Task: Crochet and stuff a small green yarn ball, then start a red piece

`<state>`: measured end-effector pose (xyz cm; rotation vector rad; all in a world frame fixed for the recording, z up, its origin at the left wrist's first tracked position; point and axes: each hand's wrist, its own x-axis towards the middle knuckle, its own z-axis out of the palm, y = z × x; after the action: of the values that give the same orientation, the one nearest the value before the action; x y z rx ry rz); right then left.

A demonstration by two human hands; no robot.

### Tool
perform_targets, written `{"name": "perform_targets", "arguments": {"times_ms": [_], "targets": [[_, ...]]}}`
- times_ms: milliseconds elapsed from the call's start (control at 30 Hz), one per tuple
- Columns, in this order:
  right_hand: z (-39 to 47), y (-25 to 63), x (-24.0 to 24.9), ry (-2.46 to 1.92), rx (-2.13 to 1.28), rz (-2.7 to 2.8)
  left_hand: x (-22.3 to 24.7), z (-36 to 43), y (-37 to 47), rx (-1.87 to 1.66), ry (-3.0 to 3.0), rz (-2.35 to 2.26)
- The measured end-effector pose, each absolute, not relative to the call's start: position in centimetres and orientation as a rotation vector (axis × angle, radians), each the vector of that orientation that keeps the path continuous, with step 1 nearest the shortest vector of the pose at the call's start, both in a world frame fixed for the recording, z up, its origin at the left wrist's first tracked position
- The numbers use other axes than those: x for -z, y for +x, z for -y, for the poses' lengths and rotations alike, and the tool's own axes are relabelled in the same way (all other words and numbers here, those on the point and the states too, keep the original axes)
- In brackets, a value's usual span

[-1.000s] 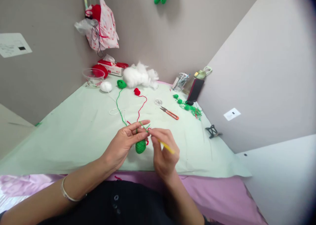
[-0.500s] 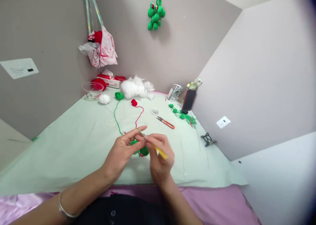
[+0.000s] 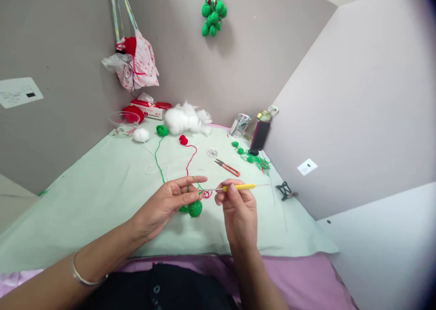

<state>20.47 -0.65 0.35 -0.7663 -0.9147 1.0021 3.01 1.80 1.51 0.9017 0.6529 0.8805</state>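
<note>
Green yarn runs over the stretched index finger of my left hand (image 3: 166,203), whose thumb and other fingers pinch the top of a green crochet piece. A round green ball (image 3: 195,209) of that piece hangs just below the fingertips. My right hand (image 3: 240,210) is closed round the yellow handle (image 3: 240,187) of a crochet hook, held almost level. Its thin metal shaft points left and meets the green yarn at my left fingertips. Loops of red yarn (image 3: 207,194) show between the two hands.
Behind the hands are red yarn (image 3: 183,140), a green yarn ball (image 3: 162,130), a white yarn ball (image 3: 141,135), white stuffing (image 3: 185,119) and orange snips (image 3: 228,168). Small green pieces (image 3: 250,158) and a black clip (image 3: 286,191) lie right.
My right hand has moved right, away from my left fingers, and the hook has swung from slanting to nearly level. The green ball now shows more fully. The view has shifted slightly.
</note>
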Motion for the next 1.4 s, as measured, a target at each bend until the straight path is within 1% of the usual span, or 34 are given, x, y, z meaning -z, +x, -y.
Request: {"name": "perform_targets", "arguments": {"times_ms": [100,333,567,667,800,867,1100,1300,1400], "targets": [[0.1,20.0,-0.4,-0.774,-1.020,0.941,-2.0,-2.0,3.0,-0.907,0.933,-0.675],[0.0,20.4,-0.8,-0.780,-0.878,1.113,-2.6,-2.6,2.4,-0.834,0.972,-0.609],[-0.7,21.0,-1.9,-0.729,-0.990,1.063,-3.0,-3.5,2.0,-0.813,1.019,-0.589],[-0.8,20.1,-1.9,-0.750,-0.884,1.180,-3.4,-3.5,2.7,-0.838,1.015,-0.613],[-1.1,19.3,-2.1,-0.773,-0.576,1.357,-3.9,-3.8,3.6,-0.882,0.981,-0.611],[-1.4,19.4,-2.3,-0.777,-0.493,1.380,-4.1,-4.1,3.8,-0.883,0.974,-0.603],[-3.2,21.7,-2.7,-0.838,-0.693,1.218,-3.7,-6.3,2.6,-0.794,0.932,-0.533],[-4.7,21.7,-3.6,-0.847,-1.062,1.000,-3.6,-7.8,2.5,-0.783,0.996,-0.621],[-5.7,20.9,-3.4,-0.881,-1.084,1.017,-3.7,-8.5,2.9,-0.768,1.021,-0.645]]}}
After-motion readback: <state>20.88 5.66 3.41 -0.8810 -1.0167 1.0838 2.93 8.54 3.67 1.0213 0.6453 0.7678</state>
